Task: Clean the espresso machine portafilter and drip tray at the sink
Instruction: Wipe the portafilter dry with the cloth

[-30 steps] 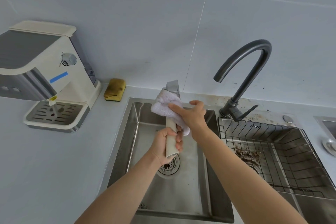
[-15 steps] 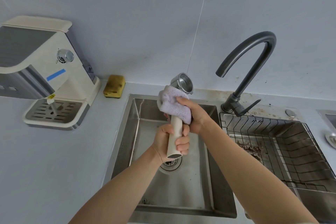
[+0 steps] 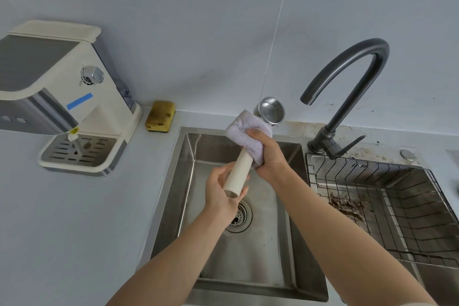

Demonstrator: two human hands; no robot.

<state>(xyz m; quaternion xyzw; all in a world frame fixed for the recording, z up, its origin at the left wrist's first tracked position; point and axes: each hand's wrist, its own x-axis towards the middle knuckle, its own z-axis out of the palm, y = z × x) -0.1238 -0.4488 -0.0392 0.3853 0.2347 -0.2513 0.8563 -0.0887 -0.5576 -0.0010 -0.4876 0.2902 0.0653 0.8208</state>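
Stainless-steel sink basin (image 3: 260,256) sits right of a cream espresso machine (image 3: 62,97) bearing blue tape (image 3: 80,101), an unreadable yellow tag (image 3: 74,131) and its slotted drip tray (image 3: 79,149), while over the basin the left hand (image 3: 218,194) curls loosely round the cream-handled steel portafilter (image 3: 239,172), the right hand (image 3: 270,154) squeezing a lilac cloth (image 3: 246,131) around it.

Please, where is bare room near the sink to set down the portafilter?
Widest bare patch: the counter left of the sink, in front of the espresso machine. The sink floor around the drain is bare too. Crowded: the wire basket beside the faucet.
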